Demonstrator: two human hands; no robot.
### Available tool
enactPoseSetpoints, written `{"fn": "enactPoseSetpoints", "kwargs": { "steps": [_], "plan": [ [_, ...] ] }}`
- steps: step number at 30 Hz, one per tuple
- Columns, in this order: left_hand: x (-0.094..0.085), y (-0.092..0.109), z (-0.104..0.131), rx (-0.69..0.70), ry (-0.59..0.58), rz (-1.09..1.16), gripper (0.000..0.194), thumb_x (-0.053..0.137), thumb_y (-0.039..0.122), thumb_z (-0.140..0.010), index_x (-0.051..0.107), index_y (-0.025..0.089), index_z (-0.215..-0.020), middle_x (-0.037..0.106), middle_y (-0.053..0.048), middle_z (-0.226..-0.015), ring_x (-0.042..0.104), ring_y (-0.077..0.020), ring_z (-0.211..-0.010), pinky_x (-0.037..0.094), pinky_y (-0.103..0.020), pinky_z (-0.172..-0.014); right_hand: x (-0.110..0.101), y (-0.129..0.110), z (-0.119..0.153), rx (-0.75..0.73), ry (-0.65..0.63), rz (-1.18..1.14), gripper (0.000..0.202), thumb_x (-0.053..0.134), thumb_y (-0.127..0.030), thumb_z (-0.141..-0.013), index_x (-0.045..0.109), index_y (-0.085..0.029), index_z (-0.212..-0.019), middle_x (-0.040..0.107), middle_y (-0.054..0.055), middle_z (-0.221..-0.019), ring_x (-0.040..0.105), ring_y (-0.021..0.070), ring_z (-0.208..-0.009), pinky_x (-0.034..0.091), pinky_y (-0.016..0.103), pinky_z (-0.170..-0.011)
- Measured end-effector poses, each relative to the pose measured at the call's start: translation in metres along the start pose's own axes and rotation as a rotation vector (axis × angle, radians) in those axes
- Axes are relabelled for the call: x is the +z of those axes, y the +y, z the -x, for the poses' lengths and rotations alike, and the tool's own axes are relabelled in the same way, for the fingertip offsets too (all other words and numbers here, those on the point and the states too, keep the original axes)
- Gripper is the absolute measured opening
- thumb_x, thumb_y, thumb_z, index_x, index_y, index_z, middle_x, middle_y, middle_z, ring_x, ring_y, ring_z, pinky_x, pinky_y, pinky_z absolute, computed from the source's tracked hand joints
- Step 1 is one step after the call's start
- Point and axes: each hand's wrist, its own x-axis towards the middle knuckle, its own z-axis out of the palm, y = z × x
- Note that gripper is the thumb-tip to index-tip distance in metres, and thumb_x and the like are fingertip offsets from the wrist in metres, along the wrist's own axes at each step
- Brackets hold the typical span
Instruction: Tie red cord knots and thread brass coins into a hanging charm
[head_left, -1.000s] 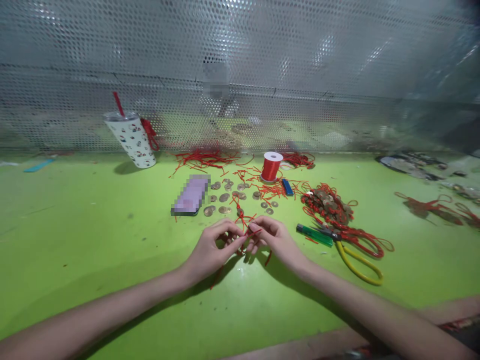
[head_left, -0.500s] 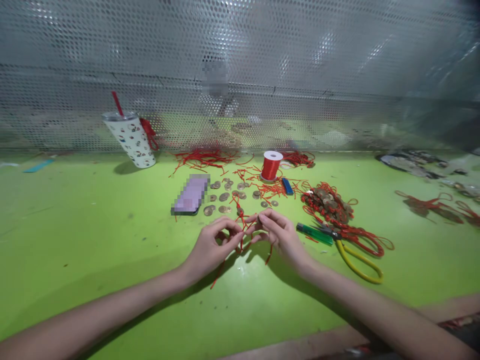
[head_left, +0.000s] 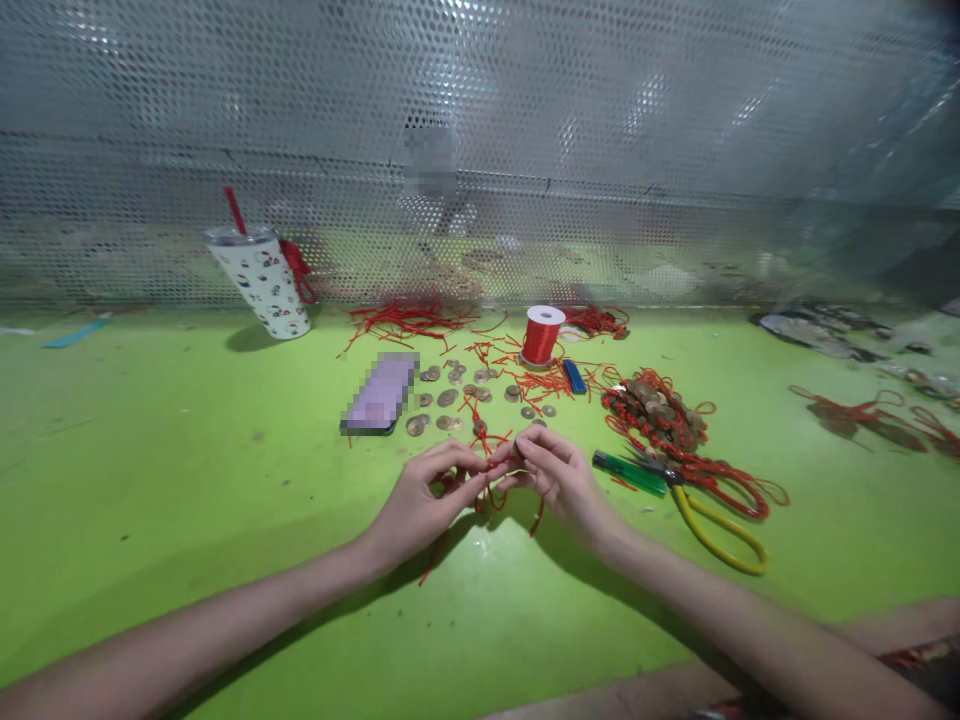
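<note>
My left hand (head_left: 431,492) pinches red cord (head_left: 497,495) between thumb and fingertips, low over the green table. Touching fingertips with it, my right hand (head_left: 555,475) is closed on a small dark coin (head_left: 519,450) held between thumb and forefinger. The cord carries knots and another coin (head_left: 478,427) just beyond my fingers, with a loop above it. Loose cord ends hang below both hands. Several loose brass coins (head_left: 448,398) lie in rough rows behind them.
A phone (head_left: 382,395) lies left of the coins. Behind stand a red cord spool (head_left: 541,338) and a tumbler (head_left: 262,285). To the right are a blue lighter (head_left: 574,376), a green lighter (head_left: 628,472), yellow-handled scissors (head_left: 720,535) and a heap of corded coins (head_left: 656,410).
My fingertips have drawn slightly closer together around the cord. The coin stays in my right hand, and the view has shifted slightly.
</note>
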Motion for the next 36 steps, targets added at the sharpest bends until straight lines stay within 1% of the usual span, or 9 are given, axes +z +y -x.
{"fn": "enactPoseSetpoints", "kwargs": {
  "steps": [6, 11, 14, 16, 20, 22, 25, 30, 36],
  "plan": [
    [0.0004, 0.0004, 0.0001, 0.023, -0.014, -0.021, 0.021, 0.067, 0.034, -0.091, 0.074, 0.016, -0.084, 0.067, -0.005, -0.081, 0.062, -0.0161, -0.072, 0.049, -0.028, -0.065, 0.0003, -0.0009, 0.0014, -0.002, -0.013, 0.022, 0.023, 0.074, -0.041, -0.086, 0.069, -0.019, -0.083, 0.075, 0.007, -0.089, 0.071, 0.0191, -0.077, 0.061, 0.034, -0.072],
    [0.0002, 0.0016, 0.0001, -0.014, -0.009, -0.011, 0.018, 0.067, 0.033, -0.09, 0.073, 0.017, -0.085, 0.066, -0.005, -0.084, 0.061, -0.0153, -0.07, 0.049, -0.027, -0.062, -0.0012, -0.0024, -0.0006, -0.057, 0.067, 0.087, 0.019, 0.074, -0.04, -0.087, 0.072, -0.021, -0.087, 0.071, 0.003, -0.088, 0.068, 0.016, -0.079, 0.059, 0.027, -0.066],
    [0.0, 0.0027, -0.0003, -0.018, 0.005, -0.031, 0.017, 0.067, 0.032, -0.09, 0.072, 0.017, -0.083, 0.065, -0.004, -0.083, 0.061, -0.0152, -0.07, 0.049, -0.027, -0.063, -0.002, -0.0017, -0.0034, -0.046, 0.098, 0.124, 0.023, 0.075, -0.042, -0.085, 0.07, -0.02, -0.083, 0.067, 0.001, -0.078, 0.065, 0.0128, -0.066, 0.057, 0.025, -0.061],
    [-0.0004, 0.0033, -0.0005, -0.018, 0.019, -0.038, 0.016, 0.067, 0.03, -0.09, 0.072, 0.017, -0.083, 0.065, -0.004, -0.083, 0.061, -0.0151, -0.071, 0.049, -0.027, -0.063, -0.0012, -0.0004, -0.0045, -0.017, 0.082, 0.151, 0.026, 0.076, -0.043, -0.084, 0.069, -0.019, -0.082, 0.067, 0.0, -0.073, 0.062, 0.0108, -0.058, 0.056, 0.025, -0.057],
    [-0.0011, 0.0035, -0.0002, -0.018, 0.021, -0.028, 0.015, 0.066, 0.03, -0.09, 0.072, 0.017, -0.085, 0.065, -0.004, -0.084, 0.061, -0.0147, -0.072, 0.049, -0.026, -0.063, 0.0019, 0.0028, -0.0038, 0.029, 0.047, 0.169, 0.03, 0.078, -0.043, -0.082, 0.067, -0.018, -0.096, 0.067, -0.002, -0.066, 0.06, 0.0096, -0.05, 0.052, 0.023, -0.05],
    [-0.0011, 0.003, -0.0001, -0.018, 0.02, -0.027, 0.015, 0.066, 0.03, -0.09, 0.073, 0.017, -0.085, 0.065, -0.003, -0.085, 0.061, -0.0146, -0.072, 0.049, -0.026, -0.063, 0.0027, 0.0043, -0.0034, 0.034, 0.052, 0.171, 0.032, 0.078, -0.043, -0.081, 0.066, -0.018, -0.097, 0.066, -0.003, -0.063, 0.059, 0.0092, -0.049, 0.05, 0.022, -0.049],
    [-0.001, 0.0017, -0.0004, -0.014, 0.038, -0.036, 0.014, 0.066, 0.029, -0.09, 0.073, 0.017, -0.085, 0.065, -0.003, -0.085, 0.062, -0.0147, -0.074, 0.049, -0.025, -0.064, 0.0027, 0.006, -0.004, 0.036, 0.068, 0.179, 0.033, 0.08, -0.043, -0.079, 0.066, -0.017, -0.093, 0.067, -0.002, -0.066, 0.061, 0.0094, -0.053, 0.051, 0.022, -0.05],
    [-0.0015, -0.0005, -0.0005, -0.032, 0.069, -0.031, 0.014, 0.066, 0.029, -0.091, 0.073, 0.017, -0.087, 0.067, -0.004, -0.089, 0.065, -0.0161, -0.079, 0.05, -0.026, -0.068, 0.0013, 0.0065, -0.0053, 0.077, 0.073, 0.192, 0.038, 0.085, -0.038, -0.073, 0.068, -0.017, -0.1, 0.071, 0.0, -0.074, 0.067, 0.0119, -0.063, 0.054, 0.024, -0.059],
    [-0.0016, -0.0013, -0.0017, -0.045, 0.069, -0.031, 0.015, 0.066, 0.03, -0.09, 0.073, 0.017, -0.086, 0.067, -0.004, -0.088, 0.064, -0.0159, -0.079, 0.049, -0.025, -0.067, -0.0001, 0.0048, -0.0051, 0.036, 0.106, 0.22, 0.037, 0.083, -0.039, -0.074, 0.07, -0.019, -0.103, 0.072, 0.002, -0.077, 0.07, 0.0167, -0.07, 0.057, 0.031, -0.066]
  ]
}}
